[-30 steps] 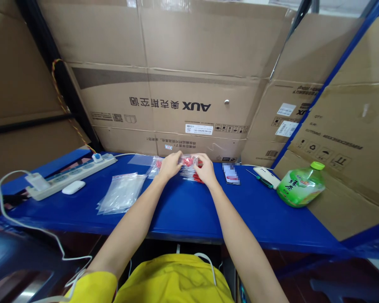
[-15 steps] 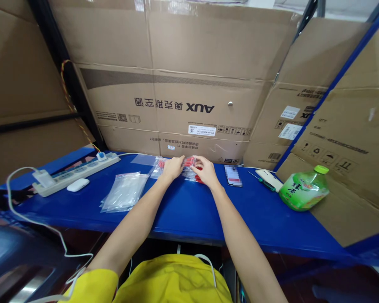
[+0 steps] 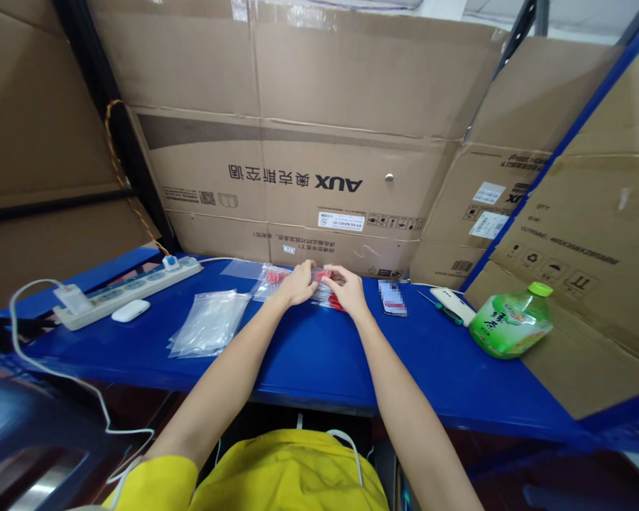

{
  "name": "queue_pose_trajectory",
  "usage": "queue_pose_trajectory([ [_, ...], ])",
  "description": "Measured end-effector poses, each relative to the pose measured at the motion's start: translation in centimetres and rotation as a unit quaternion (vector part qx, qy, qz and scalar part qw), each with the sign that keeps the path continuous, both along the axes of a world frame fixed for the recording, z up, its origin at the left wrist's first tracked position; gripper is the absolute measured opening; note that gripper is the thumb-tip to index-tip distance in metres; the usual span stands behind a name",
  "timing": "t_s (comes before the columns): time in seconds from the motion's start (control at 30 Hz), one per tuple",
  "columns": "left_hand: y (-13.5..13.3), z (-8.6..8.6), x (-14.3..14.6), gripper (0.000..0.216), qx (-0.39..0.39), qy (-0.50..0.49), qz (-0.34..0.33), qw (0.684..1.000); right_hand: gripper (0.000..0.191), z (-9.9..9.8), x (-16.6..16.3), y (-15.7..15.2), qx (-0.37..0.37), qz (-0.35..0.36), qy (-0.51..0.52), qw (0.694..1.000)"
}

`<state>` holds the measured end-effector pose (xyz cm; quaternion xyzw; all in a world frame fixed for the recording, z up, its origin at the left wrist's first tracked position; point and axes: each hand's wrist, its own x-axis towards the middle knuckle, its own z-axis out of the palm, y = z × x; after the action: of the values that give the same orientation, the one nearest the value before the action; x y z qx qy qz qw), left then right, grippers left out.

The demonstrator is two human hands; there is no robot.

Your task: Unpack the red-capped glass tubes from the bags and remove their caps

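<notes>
Head view, only view available. Both hands close together but apart, over the back of the blue table (image 3: 309,355), just short of the cardboard wall (image 3: 218,238).

Right hand (image 3: 350,289): apparently pinching, thumb to fingertips, on a clear bag with red contents (image 3: 324,275). Left hand (image 3: 297,285): at the other end of the same bag. Can't tell from here whether gripping or only resting; fingertips partly hidden.

Main risk: bag slipping out of that pinch, from slick thin film and possibly one-sided hold. Could spill if unsealed; can't make out the seal.

Second: mix-up. Red pieces (image 3: 336,303) right under the right hand, plus another bag with red contents (image 3: 275,277) just left of the left hand. Easy to drag or confuse with the held bag, given similar look and tight spacing.

Third: stack of clear bags (image 3: 210,323) beside the left forearm. Could get swept or fanned out by a careless elbow.

Minor: phone (image 3: 391,298) near the right hand, then green-handled tool (image 3: 450,315) with its thin shaft pointing back toward the phone. Could get knocked or jabbed on a wide swing right. Low worry about the green bottle (image 3: 511,323), well apart.
</notes>
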<state>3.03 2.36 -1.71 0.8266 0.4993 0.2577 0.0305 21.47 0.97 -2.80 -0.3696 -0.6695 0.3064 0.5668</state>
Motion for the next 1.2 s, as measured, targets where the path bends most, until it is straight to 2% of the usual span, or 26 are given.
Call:
queue_pose_trajectory([
  [0.07,0.3,0.0,-0.4,0.045,0.026,-0.053,-0.069,0.996,0.033,0.0,0.1,0.2,-0.026,-0.011,0.050,0.998],
  [0.13,0.4,0.2,-0.6,0.040,0.050,-0.092,-0.111,0.988,0.037,0.2,0.3,0.2,-0.043,-0.010,0.096,0.994],
  [0.27,0.1,1.2,-0.7,0.027,0.087,-0.114,-0.136,0.980,0.043,0.7,0.7,0.1,-0.049,0.023,0.143,0.988],
  [0.53,-0.5,2.1,-0.6,0.026,0.158,-0.136,-0.126,0.970,0.049,0.3,0.5,0.1,-0.114,0.049,0.193,0.973],
  [0.67,-0.2,2.0,-0.6,0.030,0.155,-0.150,-0.100,0.971,0.050,0.2,0.4,0.0,-0.123,0.046,0.199,0.971],
  [0.9,-0.7,2.2,-0.1,0.034,0.137,-0.168,-0.092,0.972,0.045,-0.3,0.4,0.4,-0.134,0.032,0.213,0.967],
  [1.2,-0.8,2.2,0.4,0.033,0.137,-0.198,-0.095,0.966,0.053,-0.4,0.3,0.5,-0.138,0.036,0.220,0.965],
])
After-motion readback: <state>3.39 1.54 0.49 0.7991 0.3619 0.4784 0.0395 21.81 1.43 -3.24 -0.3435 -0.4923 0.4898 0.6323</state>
